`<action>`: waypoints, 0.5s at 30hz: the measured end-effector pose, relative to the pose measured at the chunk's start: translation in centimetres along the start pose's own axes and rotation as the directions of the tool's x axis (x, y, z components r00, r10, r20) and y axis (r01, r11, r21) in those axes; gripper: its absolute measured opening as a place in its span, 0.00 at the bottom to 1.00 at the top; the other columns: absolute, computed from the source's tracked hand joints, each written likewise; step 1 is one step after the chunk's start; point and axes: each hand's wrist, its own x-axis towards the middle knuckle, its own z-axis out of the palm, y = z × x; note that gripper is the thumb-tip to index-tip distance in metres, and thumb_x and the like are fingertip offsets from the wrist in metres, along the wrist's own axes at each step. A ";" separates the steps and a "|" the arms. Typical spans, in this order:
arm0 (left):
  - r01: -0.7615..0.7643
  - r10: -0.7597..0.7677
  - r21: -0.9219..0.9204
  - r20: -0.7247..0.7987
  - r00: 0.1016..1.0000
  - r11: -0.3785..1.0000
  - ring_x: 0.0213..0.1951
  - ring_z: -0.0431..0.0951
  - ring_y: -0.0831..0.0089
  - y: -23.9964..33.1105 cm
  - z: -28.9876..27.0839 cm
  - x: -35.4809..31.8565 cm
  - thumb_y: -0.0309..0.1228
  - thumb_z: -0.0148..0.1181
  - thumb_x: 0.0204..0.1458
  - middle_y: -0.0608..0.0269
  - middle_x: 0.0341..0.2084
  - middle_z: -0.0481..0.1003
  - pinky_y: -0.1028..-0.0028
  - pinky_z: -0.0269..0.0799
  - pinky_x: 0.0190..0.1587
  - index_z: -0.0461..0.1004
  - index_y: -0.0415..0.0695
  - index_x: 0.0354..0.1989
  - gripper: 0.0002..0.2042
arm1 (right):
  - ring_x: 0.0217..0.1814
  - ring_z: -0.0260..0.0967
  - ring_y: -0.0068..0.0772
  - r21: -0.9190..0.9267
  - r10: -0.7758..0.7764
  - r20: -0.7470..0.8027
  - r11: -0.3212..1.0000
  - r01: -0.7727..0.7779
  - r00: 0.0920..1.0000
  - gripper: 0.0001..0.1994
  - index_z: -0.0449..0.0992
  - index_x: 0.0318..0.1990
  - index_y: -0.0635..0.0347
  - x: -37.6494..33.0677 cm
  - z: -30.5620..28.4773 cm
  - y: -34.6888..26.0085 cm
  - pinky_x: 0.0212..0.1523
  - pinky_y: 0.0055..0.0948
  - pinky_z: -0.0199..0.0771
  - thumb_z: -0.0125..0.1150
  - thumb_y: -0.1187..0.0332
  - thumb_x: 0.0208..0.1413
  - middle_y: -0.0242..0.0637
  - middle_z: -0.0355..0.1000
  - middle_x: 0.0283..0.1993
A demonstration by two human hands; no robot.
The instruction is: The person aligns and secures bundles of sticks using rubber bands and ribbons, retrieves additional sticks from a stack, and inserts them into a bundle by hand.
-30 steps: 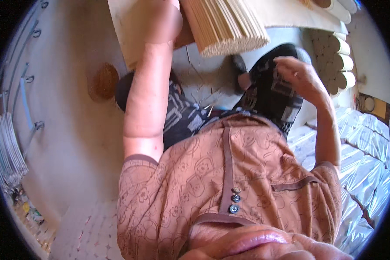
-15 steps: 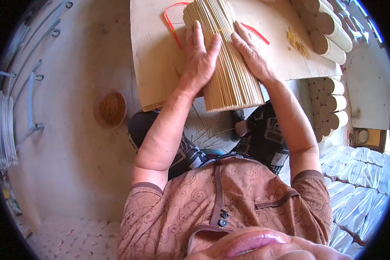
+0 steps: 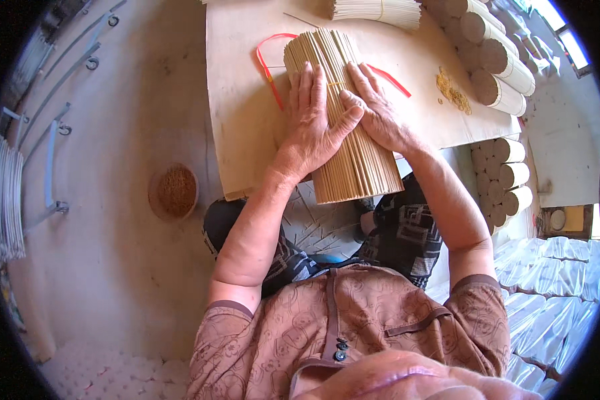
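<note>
A thick round bundle of thin tan sticks (image 3: 361,170) lies on the board-topped table (image 3: 247,133), its near end jutting past the table's front edge. A yellow rubber band (image 3: 337,85) circles its upper part. My left hand (image 3: 310,133) presses round its left side, and my right hand (image 3: 378,113) round its right. Both are closed on the bundle, fingers stretched along it, thumbs meeting on top. A red strap (image 3: 263,61) shows on either side of the bundle; its middle is hidden beneath.
A second stick bundle (image 3: 377,11) lies at the far edge. Loose yellow rubber bands (image 3: 453,92) are heaped at right, beside stacked round bundles (image 3: 507,67). Plastic-wrapped packs (image 3: 547,287) fill the lower right. A bucket (image 3: 173,192) of brown bits stands on the floor at left.
My thumbs have come together over the bundle's top, and my right fingers have shifted inward. The view has tilted, so the table sits lower and the far bundle shows.
</note>
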 end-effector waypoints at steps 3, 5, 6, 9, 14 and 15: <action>-0.047 0.045 0.061 0.025 0.999 0.997 0.74 0.32 0.45 0.5 -0.1 0.1 0.69 0.42 0.56 0.34 0.72 0.36 0.54 0.31 0.74 0.39 0.35 0.73 0.52 | 0.81 0.29 0.53 -0.200 -0.161 0.035 0.966 0.164 0.986 0.28 0.61 0.70 0.42 -0.1 0.1 0.1 0.77 0.48 0.40 0.36 0.44 0.68 0.47 0.35 0.79; -0.048 0.046 0.045 0.037 0.998 0.998 0.74 0.32 0.45 0.3 0.0 0.3 0.70 0.42 0.55 0.35 0.72 0.37 0.54 0.30 0.74 0.40 0.35 0.73 0.52 | 0.81 0.26 0.52 -0.331 -0.201 0.067 0.920 0.212 0.977 0.24 0.68 0.66 0.37 0.4 0.3 0.5 0.77 0.49 0.39 0.34 0.48 0.69 0.43 0.36 0.79; -0.044 0.042 0.045 0.039 0.998 0.998 0.74 0.32 0.45 0.1 0.1 0.3 0.70 0.42 0.55 0.35 0.72 0.37 0.54 0.30 0.74 0.40 0.35 0.73 0.52 | 0.81 0.25 0.51 -0.334 -0.205 0.078 0.917 0.219 0.976 0.24 0.67 0.67 0.36 0.3 0.3 0.4 0.77 0.49 0.39 0.34 0.48 0.70 0.43 0.36 0.79; 0.005 -0.005 0.004 -0.031 1.000 1.000 0.73 0.39 0.41 -0.4 0.1 0.1 0.72 0.44 0.52 0.35 0.72 0.40 0.51 0.36 0.73 0.44 0.37 0.73 0.53 | 0.81 0.26 0.51 -0.090 -0.103 -0.029 0.991 0.100 0.994 0.25 0.63 0.69 0.38 0.6 0.6 0.2 0.77 0.49 0.39 0.35 0.46 0.69 0.44 0.36 0.79; -0.016 0.015 -0.008 -0.125 0.992 1.000 0.73 0.42 0.43 0.0 0.6 0.1 0.64 0.48 0.58 0.36 0.71 0.45 0.52 0.39 0.73 0.49 0.37 0.72 0.45 | 0.80 0.32 0.54 0.056 -0.007 -0.023 0.998 0.008 1.000 0.43 0.44 0.75 0.53 1.2 0.7 0.9 0.76 0.52 0.40 0.38 0.33 0.63 0.51 0.33 0.79; 0.013 -0.055 -0.232 -0.177 0.983 0.973 0.73 0.42 0.43 -0.2 0.7 0.3 0.61 0.47 0.60 0.36 0.70 0.47 0.52 0.41 0.72 0.50 0.37 0.71 0.42 | 0.80 0.32 0.54 0.054 -0.008 -0.024 0.998 0.009 1.000 0.43 0.44 0.75 0.53 1.5 0.4 1.1 0.76 0.52 0.40 0.38 0.33 0.63 0.51 0.33 0.79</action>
